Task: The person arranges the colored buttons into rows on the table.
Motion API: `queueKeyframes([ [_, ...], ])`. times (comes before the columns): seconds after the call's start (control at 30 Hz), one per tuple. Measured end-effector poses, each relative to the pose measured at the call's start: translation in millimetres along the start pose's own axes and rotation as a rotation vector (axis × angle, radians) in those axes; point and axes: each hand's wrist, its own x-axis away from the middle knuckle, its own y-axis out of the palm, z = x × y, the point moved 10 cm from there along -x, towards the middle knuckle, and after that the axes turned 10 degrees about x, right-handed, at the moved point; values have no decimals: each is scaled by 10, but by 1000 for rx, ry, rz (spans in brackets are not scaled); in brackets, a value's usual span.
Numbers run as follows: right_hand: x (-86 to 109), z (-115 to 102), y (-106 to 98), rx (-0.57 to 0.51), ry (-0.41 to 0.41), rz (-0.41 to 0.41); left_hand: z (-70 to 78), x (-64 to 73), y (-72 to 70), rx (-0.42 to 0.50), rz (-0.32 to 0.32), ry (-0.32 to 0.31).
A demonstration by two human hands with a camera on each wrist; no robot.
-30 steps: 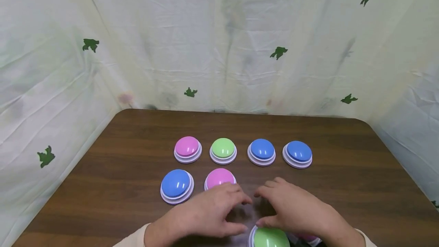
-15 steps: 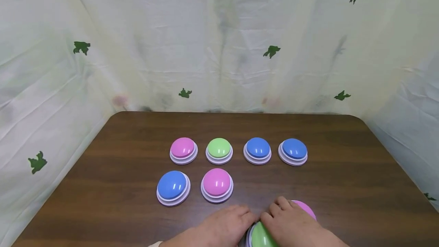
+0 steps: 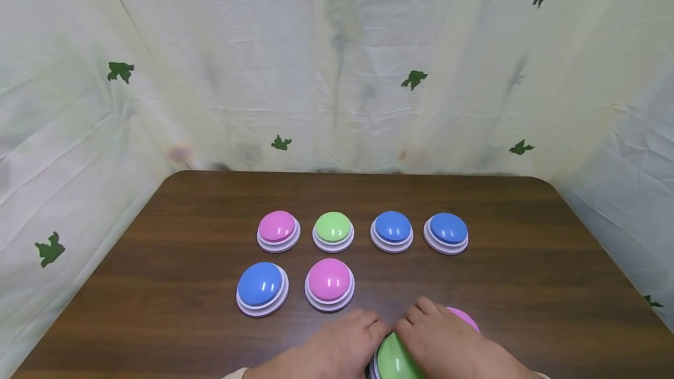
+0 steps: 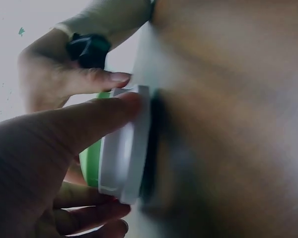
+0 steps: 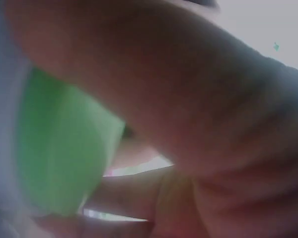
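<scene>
A green dome push button (image 3: 396,360) on a white round base is low in the head view, near the table's front edge. My left hand (image 3: 339,345) grips it from the left; in the left wrist view the thumb lies on the white base (image 4: 120,153) and the fingers curl round the opposite side. From the right, my right hand (image 3: 447,341) holds the same button and covers part of its dome. The right wrist view shows the green dome (image 5: 64,144) close up and blurred. A dark gap or shadow separates the base from the table in the left wrist view.
Just beyond my right hand a pink button (image 3: 466,317) is partly hidden. A blue button (image 3: 260,285) and a pink button (image 3: 329,281) form a middle row. Farther back stands a row of several buttons, with a green one (image 3: 333,227), on the brown table (image 3: 526,274).
Both hands have moved in from spread, loose fingers to gripping the green button. The pink button in the middle row has come into full view. The head view has shifted slightly.
</scene>
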Motion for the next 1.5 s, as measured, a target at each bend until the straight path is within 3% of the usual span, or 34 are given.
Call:
queueKeyframes([
  [0.2,-74,255,-114,-197,99,-11,-175,-89,-253,43,35,-77],
  [0.4,-139,570,-167,-260,208,89,-434,-331,-398,9,52,-166],
  [0.53,-166,703,-120,-277,262,132,-550,-495,-401,-14,36,-206],
  [0.7,-180,782,-45,-316,300,121,-628,-584,-376,11,1,-262],
  [1.0,-178,772,76,-362,291,49,-691,-624,-253,40,-37,-312],
  [1.5,-78,863,29,-432,340,-37,-666,-598,-278,47,-17,-320],
])
